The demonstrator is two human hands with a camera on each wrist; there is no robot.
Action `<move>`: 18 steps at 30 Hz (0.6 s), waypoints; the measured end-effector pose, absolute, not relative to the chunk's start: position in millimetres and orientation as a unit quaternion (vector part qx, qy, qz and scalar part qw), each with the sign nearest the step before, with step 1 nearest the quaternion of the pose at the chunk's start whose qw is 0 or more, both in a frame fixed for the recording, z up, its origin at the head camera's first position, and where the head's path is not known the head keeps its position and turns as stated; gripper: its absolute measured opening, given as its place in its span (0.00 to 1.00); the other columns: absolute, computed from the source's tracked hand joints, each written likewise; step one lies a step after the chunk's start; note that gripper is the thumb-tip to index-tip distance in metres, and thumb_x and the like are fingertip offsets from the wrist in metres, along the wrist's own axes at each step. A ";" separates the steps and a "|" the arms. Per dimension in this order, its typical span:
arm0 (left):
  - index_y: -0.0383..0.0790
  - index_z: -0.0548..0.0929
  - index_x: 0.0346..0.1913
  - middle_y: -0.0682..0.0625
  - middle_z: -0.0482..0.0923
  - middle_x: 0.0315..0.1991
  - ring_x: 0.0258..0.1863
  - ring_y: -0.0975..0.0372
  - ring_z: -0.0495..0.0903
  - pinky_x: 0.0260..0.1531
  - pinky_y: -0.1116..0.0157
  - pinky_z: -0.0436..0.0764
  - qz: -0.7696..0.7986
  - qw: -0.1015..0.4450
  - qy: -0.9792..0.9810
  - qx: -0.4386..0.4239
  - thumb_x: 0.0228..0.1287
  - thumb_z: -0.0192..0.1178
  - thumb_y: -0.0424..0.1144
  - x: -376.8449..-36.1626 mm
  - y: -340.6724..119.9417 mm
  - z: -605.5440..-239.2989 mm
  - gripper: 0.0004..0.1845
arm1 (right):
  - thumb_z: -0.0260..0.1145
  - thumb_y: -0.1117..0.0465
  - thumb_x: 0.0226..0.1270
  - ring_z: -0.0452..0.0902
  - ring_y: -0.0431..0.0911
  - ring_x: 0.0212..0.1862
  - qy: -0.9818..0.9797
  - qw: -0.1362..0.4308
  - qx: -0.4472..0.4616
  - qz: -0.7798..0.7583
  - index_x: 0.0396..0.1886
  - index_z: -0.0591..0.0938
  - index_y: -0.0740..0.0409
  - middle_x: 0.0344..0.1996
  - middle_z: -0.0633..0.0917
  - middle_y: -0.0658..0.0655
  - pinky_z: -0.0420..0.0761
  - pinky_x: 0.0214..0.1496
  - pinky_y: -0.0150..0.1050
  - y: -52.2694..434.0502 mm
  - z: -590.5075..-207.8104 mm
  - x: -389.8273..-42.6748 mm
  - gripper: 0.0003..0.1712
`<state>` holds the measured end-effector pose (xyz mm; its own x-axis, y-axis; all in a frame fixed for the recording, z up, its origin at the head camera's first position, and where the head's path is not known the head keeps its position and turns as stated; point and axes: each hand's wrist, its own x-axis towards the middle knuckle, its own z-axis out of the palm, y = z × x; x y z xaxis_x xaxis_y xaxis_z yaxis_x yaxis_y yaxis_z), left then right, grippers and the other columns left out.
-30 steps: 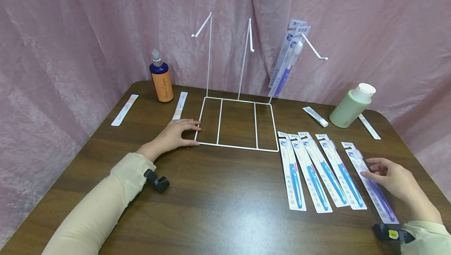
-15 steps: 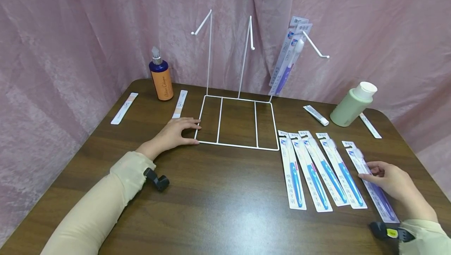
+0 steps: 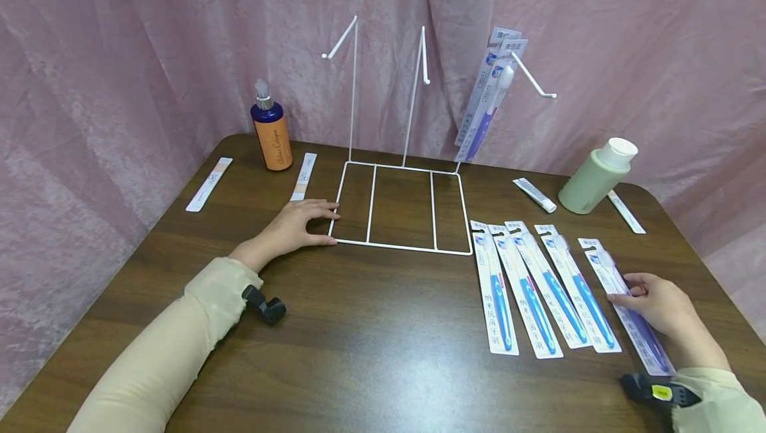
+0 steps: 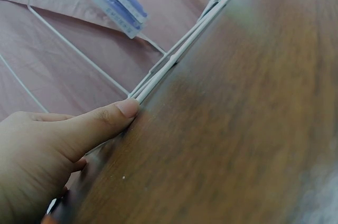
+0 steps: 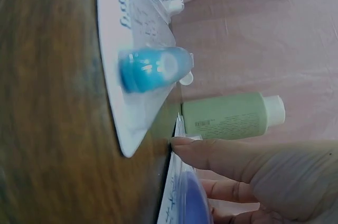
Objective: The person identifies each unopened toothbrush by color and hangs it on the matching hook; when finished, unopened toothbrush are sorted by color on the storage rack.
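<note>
In the head view my left hand [image 3: 292, 228] rests on the left side of a white wire display rack [image 3: 403, 247], its fingers fairly straight. The left wrist view shows the thumb [image 4: 113, 118] touching the rack's front corner. On the right, my right hand [image 3: 664, 303] grips a packaged purple toothbrush [image 3: 643, 340] lying on the table, thumb at one edge and fingers at the other. To its left lie several packaged blue toothbrushes [image 3: 553, 293], side by side. Purple toothbrush packs [image 3: 487, 104] hang on the rack's right hook.
An orange-labelled blue pump bottle [image 3: 273, 137] stands at the back left, near two white sachets [image 3: 209, 185]. Toward the back right are a small white tube [image 3: 534, 195] and a leaning green bottle [image 3: 592, 180] with another sachet [image 3: 626, 212] beside it. A pink curtain [image 3: 197, 54] hangs behind the table.
My right hand has moved slightly left and closed its thumb and fingers on the purple toothbrush pack. The left hand has stayed on the rack.
</note>
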<state>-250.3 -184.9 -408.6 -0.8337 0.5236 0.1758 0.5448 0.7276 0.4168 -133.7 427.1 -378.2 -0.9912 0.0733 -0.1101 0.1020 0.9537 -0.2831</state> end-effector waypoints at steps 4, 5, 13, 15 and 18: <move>0.45 0.81 0.57 0.48 0.72 0.66 0.69 0.49 0.66 0.67 0.42 0.59 -0.231 0.025 -0.928 -0.291 0.52 0.71 0.52 -250.2 -185.2 -408.2 0.29 | 0.70 0.49 0.59 0.72 0.48 0.32 0.986 0.036 0.050 -0.156 0.54 0.71 0.79 0.32 0.81 0.66 0.64 0.32 0.39 426.7 -380.1 -132.6 0.39; 0.45 0.81 0.58 0.48 0.72 0.66 0.69 0.48 0.66 0.67 0.41 0.59 -0.230 0.026 -0.928 -0.292 0.52 0.71 0.52 -250.3 -185.2 -408.3 0.29 | 0.70 0.50 0.59 0.71 0.46 0.31 0.986 0.032 0.052 -0.157 0.54 0.72 0.79 0.32 0.81 0.64 0.63 0.32 0.37 426.1 -380.5 -132.0 0.38; 0.45 0.81 0.58 0.48 0.72 0.67 0.69 0.48 0.66 0.67 0.41 0.59 -0.228 0.024 -0.929 -0.292 0.52 0.71 0.53 -250.8 -185.3 -409.0 0.30 | 0.67 0.50 0.63 0.73 0.47 0.33 0.982 0.040 0.059 -0.176 0.56 0.71 0.78 0.34 0.81 0.67 0.64 0.33 0.38 426.4 -380.1 -132.4 0.36; 0.45 0.81 0.58 0.48 0.72 0.67 0.69 0.48 0.66 0.67 0.41 0.58 -0.227 0.024 -0.929 -0.290 0.52 0.71 0.53 -250.9 -185.6 -408.9 0.30 | 0.66 0.50 0.64 0.73 0.47 0.32 0.981 0.040 0.061 -0.180 0.56 0.71 0.77 0.35 0.81 0.68 0.64 0.33 0.37 426.6 -380.2 -133.0 0.35; 0.45 0.81 0.58 0.47 0.72 0.67 0.69 0.48 0.65 0.67 0.41 0.58 -0.225 0.023 -0.930 -0.291 0.52 0.70 0.53 -251.5 -185.4 -409.5 0.30 | 0.66 0.52 0.65 0.73 0.45 0.31 0.981 0.030 0.058 -0.183 0.56 0.72 0.76 0.34 0.82 0.66 0.64 0.32 0.36 427.0 -380.6 -132.2 0.33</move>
<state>-251.5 -185.4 -409.5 -0.8300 0.5300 0.1740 0.5508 0.7296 0.4053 -132.2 427.0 -380.6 -0.9913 0.1036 -0.0810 0.1258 0.9263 -0.3553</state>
